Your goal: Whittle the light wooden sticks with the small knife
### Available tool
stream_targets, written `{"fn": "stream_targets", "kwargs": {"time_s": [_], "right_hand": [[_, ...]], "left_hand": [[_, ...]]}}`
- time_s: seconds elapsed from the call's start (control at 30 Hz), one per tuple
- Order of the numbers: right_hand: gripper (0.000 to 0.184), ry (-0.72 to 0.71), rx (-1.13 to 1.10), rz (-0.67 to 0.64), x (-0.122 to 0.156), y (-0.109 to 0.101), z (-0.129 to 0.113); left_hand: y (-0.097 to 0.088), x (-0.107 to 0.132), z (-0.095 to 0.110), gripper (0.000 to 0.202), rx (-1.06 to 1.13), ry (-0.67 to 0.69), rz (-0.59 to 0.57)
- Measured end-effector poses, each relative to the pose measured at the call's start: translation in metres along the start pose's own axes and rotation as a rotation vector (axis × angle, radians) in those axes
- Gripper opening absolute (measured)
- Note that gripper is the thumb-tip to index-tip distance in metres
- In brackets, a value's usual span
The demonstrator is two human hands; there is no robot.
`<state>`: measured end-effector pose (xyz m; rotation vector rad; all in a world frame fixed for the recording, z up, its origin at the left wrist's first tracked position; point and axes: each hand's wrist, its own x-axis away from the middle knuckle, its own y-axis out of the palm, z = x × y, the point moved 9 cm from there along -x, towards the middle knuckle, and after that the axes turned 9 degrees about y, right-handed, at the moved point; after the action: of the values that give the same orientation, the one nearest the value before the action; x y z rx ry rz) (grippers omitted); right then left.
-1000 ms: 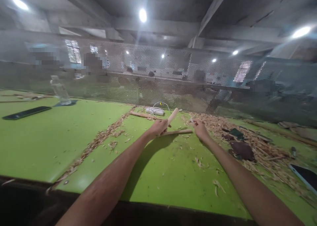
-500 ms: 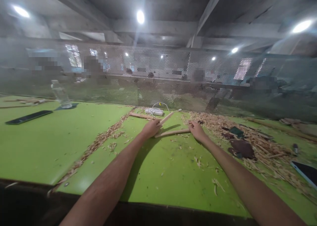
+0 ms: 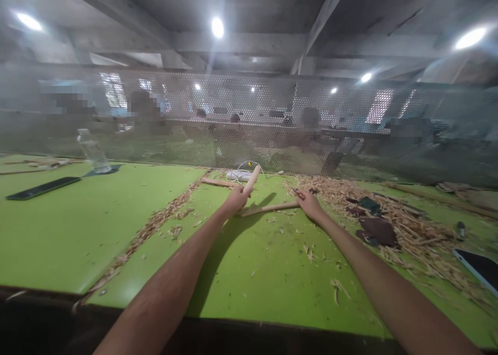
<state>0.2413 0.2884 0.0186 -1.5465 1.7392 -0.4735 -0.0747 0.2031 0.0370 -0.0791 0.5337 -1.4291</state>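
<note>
My left hand (image 3: 235,198) is closed around a pale wooden stick (image 3: 252,180), which slants up and away from the green tabletop. My right hand (image 3: 308,203) is closed too, and a thin dark tip pokes out from its fingers toward the left; the rest of that object is hidden. Between the hands a second wooden stick (image 3: 270,208) lies low over the table, its right end reaching my right hand. Whether that hand touches it I cannot tell. Behind my left hand rests a flat wooden strip (image 3: 218,182).
Wood shavings (image 3: 416,230) heap on the right with dark sandpaper-like scraps (image 3: 379,231). A phone (image 3: 478,268) lies at the right edge, another dark flat device (image 3: 43,188) at left. A clear bottle (image 3: 93,152), white power strip (image 3: 239,175) and mesh screen (image 3: 249,122) stand behind.
The stick in my left hand has swung more upright, its far end turning leftward toward the screen. A thin tip now shows at my right hand's fingers. The lower stick stays about where it was.
</note>
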Motion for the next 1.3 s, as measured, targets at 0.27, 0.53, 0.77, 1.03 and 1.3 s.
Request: {"fn": "stream_targets", "kwargs": {"time_s": [0.27,0.53,0.77,1.03,1.3], "right_hand": [[0.027,-0.013,-0.011,-0.005,0.000,0.000,0.001],[0.028,0.040,-0.011,-0.026,-0.003,0.002,0.005],[0.035,0.028,-0.071,0.023,0.002,-0.004,0.003],[0.045,0.007,-0.092,0.018,0.005,-0.007,-0.002],[0.044,0.014,-0.084,0.011,0.005,-0.006,-0.002]], "left_hand": [[-0.002,0.004,-0.005,0.011,0.505,-0.084,0.136],[-0.017,0.005,0.003,0.021,0.866,-0.134,0.242],[-0.018,0.004,0.003,0.035,0.764,-0.095,0.210],[-0.028,-0.002,0.002,0.036,0.655,0.057,0.266],[-0.040,0.006,0.014,0.030,0.482,0.078,0.356]]}}
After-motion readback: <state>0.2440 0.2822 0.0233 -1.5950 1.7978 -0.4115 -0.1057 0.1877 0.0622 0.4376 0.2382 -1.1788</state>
